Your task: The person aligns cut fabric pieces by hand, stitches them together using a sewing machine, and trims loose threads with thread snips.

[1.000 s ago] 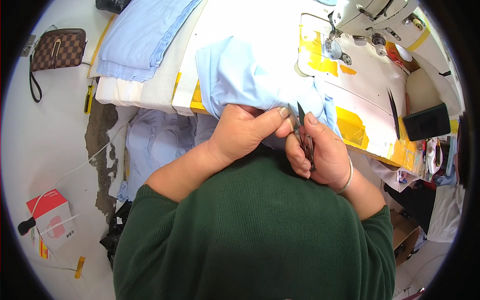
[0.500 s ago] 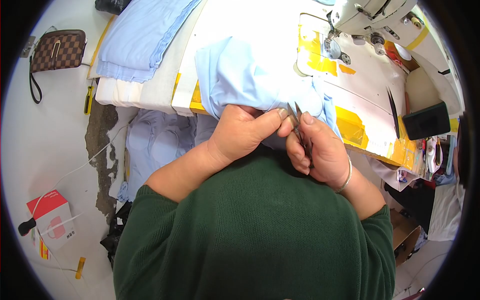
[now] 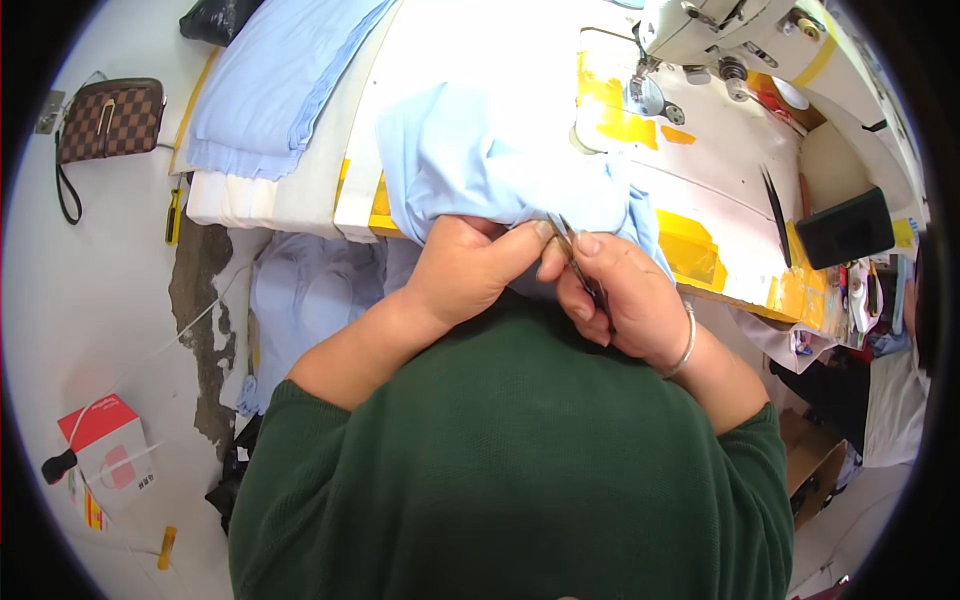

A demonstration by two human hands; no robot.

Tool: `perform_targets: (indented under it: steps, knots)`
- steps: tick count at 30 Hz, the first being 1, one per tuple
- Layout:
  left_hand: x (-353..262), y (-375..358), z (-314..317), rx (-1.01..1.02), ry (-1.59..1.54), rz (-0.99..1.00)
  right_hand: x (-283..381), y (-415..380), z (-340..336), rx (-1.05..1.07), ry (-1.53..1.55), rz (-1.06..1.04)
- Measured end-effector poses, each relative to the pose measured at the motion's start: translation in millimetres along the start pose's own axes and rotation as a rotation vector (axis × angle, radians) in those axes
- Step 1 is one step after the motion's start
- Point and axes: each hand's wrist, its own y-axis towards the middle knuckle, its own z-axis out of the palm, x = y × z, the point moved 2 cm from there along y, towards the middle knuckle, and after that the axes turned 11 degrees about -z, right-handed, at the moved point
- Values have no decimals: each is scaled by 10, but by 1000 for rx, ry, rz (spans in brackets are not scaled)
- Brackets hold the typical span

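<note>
A bunched light blue cloth (image 3: pixel 450 155) lies over the front edge of the sewing table. My left hand (image 3: pixel 465 265) is closed on the cloth's near edge, with thumb and forefinger pinched together. Thread snips (image 3: pixel 583 270) sit in my closed right hand (image 3: pixel 635 300), their blades pointing up and away beside my left thumb. The blade tips nearly touch each other and lie against the cloth edge. Whatever is between my left fingertips is too small to make out.
A sewing machine (image 3: pixel 720 40) stands at the back right. A pile of folded blue fabric (image 3: pixel 280 90) lies at the left. Tweezers (image 3: pixel 776 215) and a black phone (image 3: pixel 848 228) are on the right. More blue pieces (image 3: pixel 315 285) hang below the table edge.
The snips' blades have come closer together. Both hands stay close to each other at the cloth edge. The whole view has shifted slightly.
</note>
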Motion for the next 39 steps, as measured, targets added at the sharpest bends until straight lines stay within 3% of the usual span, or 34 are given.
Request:
perform_targets:
  steps: [2, 4, 6, 8, 9, 11, 12, 14, 16, 18, 23, 25, 28, 29, 31, 34, 39]
  knots:
    - [36, 12, -1, -77, 7, 35, 57, -52, -71, 14, -55, -20]
    - [28, 9, -53, -159, 15, 72, 174, -104, -281, -144, -646, -583]
    - [19, -30, -157, -64, 81, -134, 391, -178, -563, -374, -1031, -434]
    - [-2, -33, -193, -73, 66, -168, 595, -151, -692, -501, -1496, -192]
    - [-6, -27, -203, -86, 50, -205, 607, -118, -802, -506, -1497, -195]
    - [-9, -6, -223, -78, 59, -158, 592, -33, -927, -374, -1782, -712]
    - [-8, 11, -227, -74, 66, -113, 589, 47, -943, -376, -1784, -717]
    - [3, 48, -219, -88, 66, -34, 555, 237, -809, -116, -1532, -904]
    - [-24, 98, -215, -101, 70, 44, 511, 389, -707, -94, -1528, -948]
    - [-100, 165, -228, -103, 148, 228, 502, 524, -711, 153, -1543, -981]
    - [-153, 323, -484, -166, -42, 117, 500, 437, -798, 96, -1588, -872]
    - [-176, 361, -506, -148, -148, 83, 471, 355, -738, 248, -1575, -859]
    - [-118, 407, -556, -128, -294, 18, 425, 356, -730, 305, -1472, -832]
    - [-89, 425, -572, -105, -344, 10, 429, 368, -722, 306, -1471, -833]
    - [-57, 444, -584, -84, -392, 6, 478, 422, -739, 80, -1436, -778]
    - [-62, 440, -560, -64, -395, 31, 613, 549, -717, -83, -1446, -722]
    - [-75, 449, -564, 4, -442, 91, 599, 733, -786, -129, -1347, -676]
